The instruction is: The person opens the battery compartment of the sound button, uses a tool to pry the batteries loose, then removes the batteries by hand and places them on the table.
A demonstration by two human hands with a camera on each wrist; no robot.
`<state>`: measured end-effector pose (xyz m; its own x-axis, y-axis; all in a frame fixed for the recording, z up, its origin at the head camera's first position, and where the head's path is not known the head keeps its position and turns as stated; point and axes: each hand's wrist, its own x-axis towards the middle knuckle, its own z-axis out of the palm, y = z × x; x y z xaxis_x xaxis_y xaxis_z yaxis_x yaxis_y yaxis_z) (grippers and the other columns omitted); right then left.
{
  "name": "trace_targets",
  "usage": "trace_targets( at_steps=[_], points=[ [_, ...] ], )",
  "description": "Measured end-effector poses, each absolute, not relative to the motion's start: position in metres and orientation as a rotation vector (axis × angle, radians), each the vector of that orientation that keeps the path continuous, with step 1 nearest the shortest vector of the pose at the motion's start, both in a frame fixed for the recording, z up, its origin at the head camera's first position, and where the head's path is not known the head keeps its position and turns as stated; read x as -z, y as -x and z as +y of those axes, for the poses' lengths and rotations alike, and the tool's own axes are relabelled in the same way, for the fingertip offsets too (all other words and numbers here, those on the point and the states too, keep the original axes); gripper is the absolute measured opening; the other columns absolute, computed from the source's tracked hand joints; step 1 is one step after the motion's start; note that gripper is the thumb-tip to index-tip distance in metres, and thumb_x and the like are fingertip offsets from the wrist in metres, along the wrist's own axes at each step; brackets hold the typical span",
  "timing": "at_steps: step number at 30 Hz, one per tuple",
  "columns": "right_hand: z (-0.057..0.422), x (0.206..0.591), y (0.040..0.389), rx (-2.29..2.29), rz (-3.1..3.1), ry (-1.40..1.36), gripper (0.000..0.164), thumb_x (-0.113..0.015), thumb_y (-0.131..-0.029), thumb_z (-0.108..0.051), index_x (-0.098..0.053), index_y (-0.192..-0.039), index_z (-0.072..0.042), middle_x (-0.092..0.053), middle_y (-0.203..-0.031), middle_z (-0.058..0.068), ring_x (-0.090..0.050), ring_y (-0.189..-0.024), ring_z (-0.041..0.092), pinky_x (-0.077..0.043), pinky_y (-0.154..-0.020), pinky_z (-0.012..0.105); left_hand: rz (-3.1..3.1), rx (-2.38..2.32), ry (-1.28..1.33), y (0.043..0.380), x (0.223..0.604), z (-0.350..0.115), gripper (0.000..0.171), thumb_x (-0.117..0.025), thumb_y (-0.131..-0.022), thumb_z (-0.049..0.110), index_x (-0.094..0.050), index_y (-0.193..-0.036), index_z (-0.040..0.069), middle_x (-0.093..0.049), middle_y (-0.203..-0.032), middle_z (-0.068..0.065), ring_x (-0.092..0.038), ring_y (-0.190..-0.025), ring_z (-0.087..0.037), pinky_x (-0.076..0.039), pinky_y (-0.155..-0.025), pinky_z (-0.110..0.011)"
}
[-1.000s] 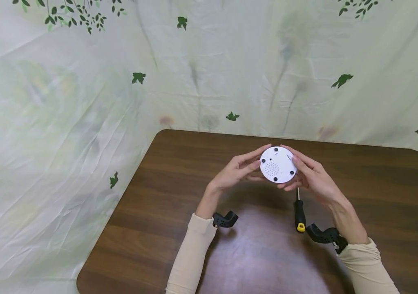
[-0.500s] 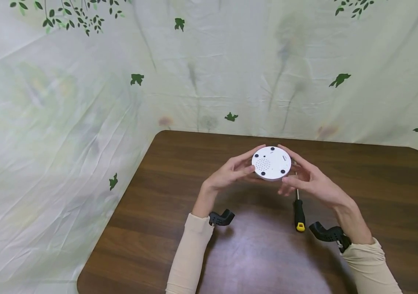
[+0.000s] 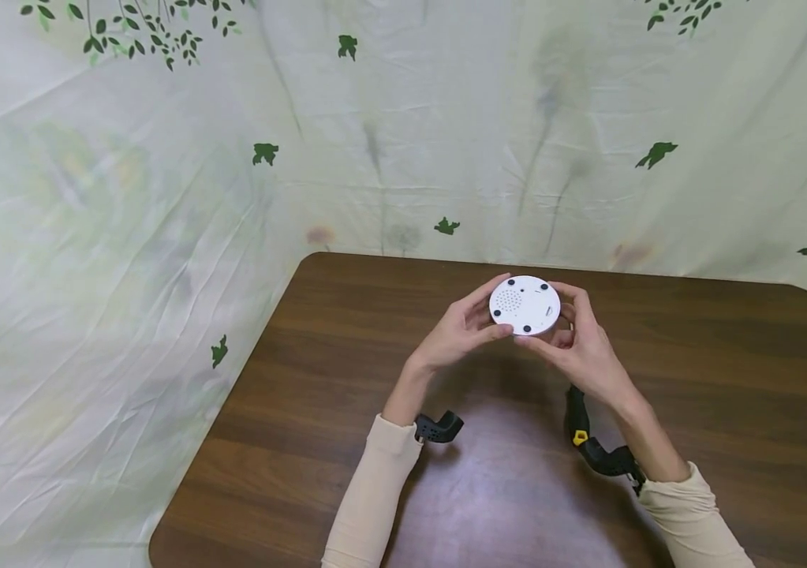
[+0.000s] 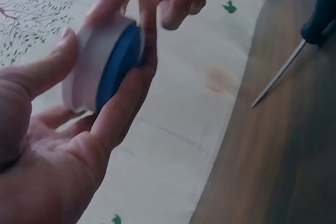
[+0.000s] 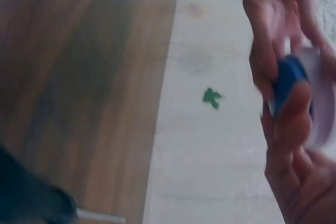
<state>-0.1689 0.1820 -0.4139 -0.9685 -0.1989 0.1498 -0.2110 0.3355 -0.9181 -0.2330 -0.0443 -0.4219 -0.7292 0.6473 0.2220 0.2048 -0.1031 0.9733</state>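
Above the table, both hands hold a round white device (image 3: 532,304) with a patch of speaker holes and several black feet on the face that shows. Its other side carries a blue layer (image 4: 122,59), seen in the left wrist view. My left hand (image 3: 454,331) grips its left edge, thumb on the near rim. At the right edge my right hand (image 3: 583,347) pinches it, thumb at the near rim and fingers behind. Below the right hand lies a screwdriver (image 3: 577,410) with a black and yellow handle; the hand hides its shaft in the head view.
The brown wooden table (image 3: 289,442) has rounded corners and meets a pale curtain (image 3: 403,142) with leaf prints at its back and left. Black wrist mounts stick out under both forearms; the right mount (image 3: 605,459) overlaps the screwdriver handle's end in the head view.
The white device has turned clockwise, its speaker holes shifting from lower left to upper left. My right fingers loosened, then took hold lower down. The right forearm moved left, over the screwdriver.
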Motion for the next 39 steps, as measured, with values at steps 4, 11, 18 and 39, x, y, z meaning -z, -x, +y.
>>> trace_targets(
  at_steps=[4,11,18,39],
  points=[
    [0.191,0.413,0.169,-1.834,-2.63,-0.545,0.089,-0.083,-0.089,-0.014,-0.026,-0.158,-0.024,-0.054,-0.135,0.015,-0.063,-0.075,0.02,-0.056,-0.06,0.031,1.784,-1.8,-1.015,0.233,0.422,-0.053,0.076,-0.062,-0.095,-0.014,-0.03,-0.162,0.002,-0.037,-0.164,-0.019,-0.051,-0.139,-0.018,-0.051,-0.104,-0.025],
    [0.187,0.418,0.17,-1.672,-2.623,-0.524,0.094,-0.091,-0.081,-0.02,-0.035,-0.157,-0.024,-0.052,-0.139,0.01,-0.058,-0.095,0.016,-0.055,-0.071,0.02,1.717,-1.807,-1.015,0.234,0.426,-0.054,0.072,-0.06,-0.096,-0.016,-0.032,-0.161,0.0,-0.039,-0.163,-0.021,-0.053,-0.14,-0.025,-0.053,-0.104,-0.026],
    [0.185,0.418,0.169,-1.391,-2.716,-0.392,0.096,-0.088,-0.085,-0.033,-0.028,-0.158,-0.017,-0.062,-0.118,0.014,-0.058,-0.08,0.019,-0.049,-0.066,0.023,1.798,-1.898,-0.932,0.232,0.428,-0.043,0.07,-0.061,-0.098,-0.011,-0.032,-0.16,-0.001,-0.038,-0.165,-0.019,-0.05,-0.144,-0.03,-0.052,-0.105,-0.025],
    [0.171,0.427,0.188,-0.93,-2.954,-0.523,0.094,-0.092,-0.076,-0.046,-0.047,-0.147,-0.003,-0.066,-0.134,0.021,-0.066,-0.116,0.041,-0.032,-0.113,0.074,2.014,-1.652,-0.874,0.237,0.453,-0.065,0.088,-0.078,-0.084,-0.011,-0.033,-0.159,-0.002,-0.044,-0.16,-0.019,-0.053,-0.14,-0.033,-0.053,-0.104,-0.027]
  ],
)
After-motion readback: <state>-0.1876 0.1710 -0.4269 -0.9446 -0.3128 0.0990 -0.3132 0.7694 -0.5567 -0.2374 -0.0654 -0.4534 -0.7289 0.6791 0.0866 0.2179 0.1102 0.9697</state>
